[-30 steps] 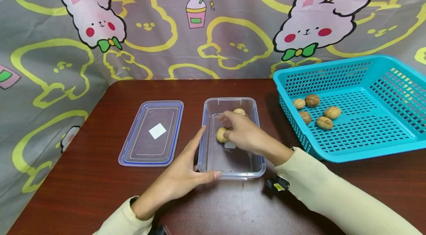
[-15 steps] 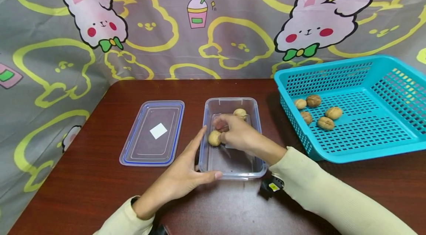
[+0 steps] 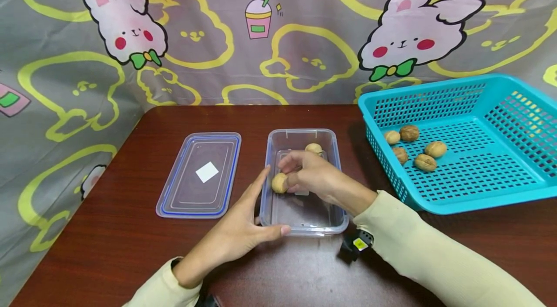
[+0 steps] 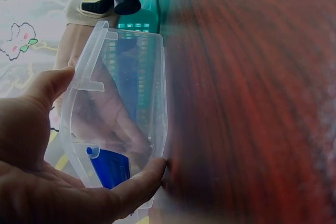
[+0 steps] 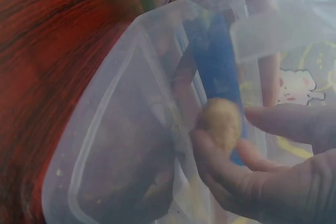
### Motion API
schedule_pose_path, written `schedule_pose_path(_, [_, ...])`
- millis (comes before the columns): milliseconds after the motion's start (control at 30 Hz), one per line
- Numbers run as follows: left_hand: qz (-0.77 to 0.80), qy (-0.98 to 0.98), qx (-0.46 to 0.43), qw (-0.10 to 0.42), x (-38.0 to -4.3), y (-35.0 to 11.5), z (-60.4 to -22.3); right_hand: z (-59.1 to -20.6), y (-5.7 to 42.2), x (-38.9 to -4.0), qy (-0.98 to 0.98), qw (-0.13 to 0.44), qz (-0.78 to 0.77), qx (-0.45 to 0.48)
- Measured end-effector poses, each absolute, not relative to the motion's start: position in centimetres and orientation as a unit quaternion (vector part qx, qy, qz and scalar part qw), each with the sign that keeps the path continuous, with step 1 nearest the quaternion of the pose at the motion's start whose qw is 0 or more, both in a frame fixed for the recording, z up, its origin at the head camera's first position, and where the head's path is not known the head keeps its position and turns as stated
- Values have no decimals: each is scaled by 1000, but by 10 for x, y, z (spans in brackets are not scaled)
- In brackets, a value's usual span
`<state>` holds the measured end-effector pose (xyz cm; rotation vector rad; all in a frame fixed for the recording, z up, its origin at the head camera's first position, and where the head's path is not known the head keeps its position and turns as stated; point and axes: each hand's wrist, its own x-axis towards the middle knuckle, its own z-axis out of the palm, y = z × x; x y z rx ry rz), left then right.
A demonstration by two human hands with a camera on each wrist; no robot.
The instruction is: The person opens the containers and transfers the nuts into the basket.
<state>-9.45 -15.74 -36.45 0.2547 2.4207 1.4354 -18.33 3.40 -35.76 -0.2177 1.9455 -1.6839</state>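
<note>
A clear plastic food container [image 3: 300,229] stands lidless on the table. My left hand [image 3: 235,227] holds its near left corner, thumb on the front rim and fingers along the left side; the left wrist view shows the thumb [image 4: 55,85] at the rim. Inside the container, my right hand [image 3: 315,176] pinches a walnut [image 3: 279,183] near the left wall. In the right wrist view this walnut [image 5: 223,121] sits between thumb and fingers, close to the blue clip [image 5: 215,61] seen through the wall. Another walnut [image 3: 314,149] lies at the container's far right, partly behind the right hand.
The blue-edged clear lid [image 3: 217,145] with a white square label lies left of the container. At the right a turquoise basket [image 3: 474,200] holds several walnuts [image 3: 425,162]. A patterned cloth [image 3: 313,7] hangs behind the table [image 3: 183,258].
My right hand has moved left inside the container, bringing the walnut close to the left wall. The far walnut shows more now. My left hand keeps its place on the container.
</note>
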Motion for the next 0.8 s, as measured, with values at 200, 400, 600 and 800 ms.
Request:
schedule_pose_path(200, [503, 844, 102, 154, -95, -158, -366, -354, 32, -181, 711, 291, -635, -79])
schedule_pose_path(400, [511, 839, 108, 154, -95, -158, -366, -350, 31, -179, 710, 286, -636, -93])
schedule_pose_path(600, [504, 843, 107, 153, -95, -158, -365, -346, 34, -178, 719, 275, -628, -112])
schedule_pose_path(800, [497, 849, 98, 154, -94, -158, -364, -334, 46, -176, 750, 248, -598, -132])
